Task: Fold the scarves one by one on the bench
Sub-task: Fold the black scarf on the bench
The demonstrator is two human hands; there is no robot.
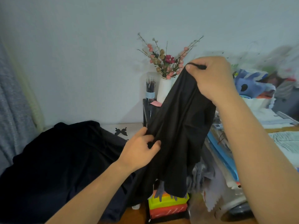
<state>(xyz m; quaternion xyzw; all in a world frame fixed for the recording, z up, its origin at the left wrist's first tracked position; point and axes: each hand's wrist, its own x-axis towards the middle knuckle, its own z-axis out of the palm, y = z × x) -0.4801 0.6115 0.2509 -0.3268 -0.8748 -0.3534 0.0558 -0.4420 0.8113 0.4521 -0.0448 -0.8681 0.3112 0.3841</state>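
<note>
A black scarf (178, 131) hangs in the air at the centre of the view. My right hand (213, 78) holds it up high, pinching its top edge between thumb and curled fingers. Lower and to the left, my left hand (140, 149) grips the scarf's left edge with curled fingers. The cloth drapes down between the two hands and its bottom hem ends just above a coloured stack. A second dark cloth (61, 162) lies spread and rumpled over the bench at the left.
A white vase of flowers (164, 89) and a pen holder (150, 91) stand on a black rack against the wall. Yellow and orange folded items (168, 206) sit low in the middle. Papers, blue folders and a blue plush toy (252, 84) crowd the right. A grey curtain (11, 102) hangs at the left.
</note>
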